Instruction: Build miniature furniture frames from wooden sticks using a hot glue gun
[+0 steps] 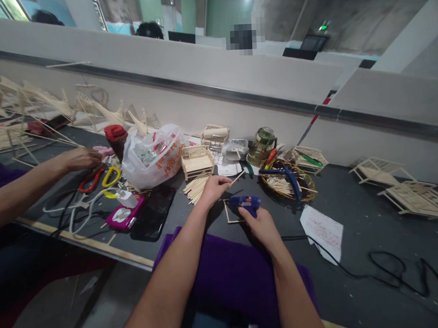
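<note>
Between its fingertips my left hand (pixel 217 189) pinches a thin wooden stick (pixel 238 177) that points up to the right. My right hand (pixel 256 219) is wrapped around a blue hot glue gun (pixel 245 201), its nozzle turned left toward the stick. Under the gun, a partial frame of sticks (pixel 227 213) lies on the dark tabletop, partly hidden by the gun and my right hand. A pile of loose sticks (pixel 197 188) lies just left of my left hand. Behind it stands a small stick-built piece of model furniture (pixel 197 162).
A yellow-rimmed basket (pixel 309 195) holds sticks and blue-handled pliers (pixel 294 182). Nearby are a paper note (pixel 323 232), a glass jar (pixel 261 150), a plastic bag (pixel 146 162), a phone (pixel 154 215) and a black cord (pixel 349 273). A co-worker's arm (pixel 41 179) reaches in from the left.
</note>
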The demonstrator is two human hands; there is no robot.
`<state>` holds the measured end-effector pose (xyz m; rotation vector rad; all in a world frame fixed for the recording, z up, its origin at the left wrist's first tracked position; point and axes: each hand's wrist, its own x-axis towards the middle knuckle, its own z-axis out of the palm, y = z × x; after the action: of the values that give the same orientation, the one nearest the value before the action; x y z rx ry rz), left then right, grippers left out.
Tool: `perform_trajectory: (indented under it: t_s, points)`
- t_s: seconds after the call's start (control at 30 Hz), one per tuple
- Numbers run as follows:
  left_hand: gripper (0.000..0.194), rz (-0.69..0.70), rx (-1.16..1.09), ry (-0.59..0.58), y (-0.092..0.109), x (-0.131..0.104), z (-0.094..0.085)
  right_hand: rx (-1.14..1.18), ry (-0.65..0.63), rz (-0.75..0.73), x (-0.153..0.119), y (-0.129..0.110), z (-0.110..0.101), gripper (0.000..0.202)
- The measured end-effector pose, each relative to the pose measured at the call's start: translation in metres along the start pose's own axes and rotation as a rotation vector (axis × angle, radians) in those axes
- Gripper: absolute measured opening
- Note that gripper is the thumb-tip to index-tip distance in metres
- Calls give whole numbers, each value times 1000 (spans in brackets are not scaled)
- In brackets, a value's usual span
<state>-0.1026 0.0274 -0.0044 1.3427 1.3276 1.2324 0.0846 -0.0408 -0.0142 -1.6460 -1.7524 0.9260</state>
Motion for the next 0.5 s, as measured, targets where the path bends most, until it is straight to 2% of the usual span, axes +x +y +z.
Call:
perform_trajectory:
  t_s: [0.5]
  points:
    - [21, 10, 61, -16, -5, 3, 1, -18, -10, 3, 1, 0, -2, 44]
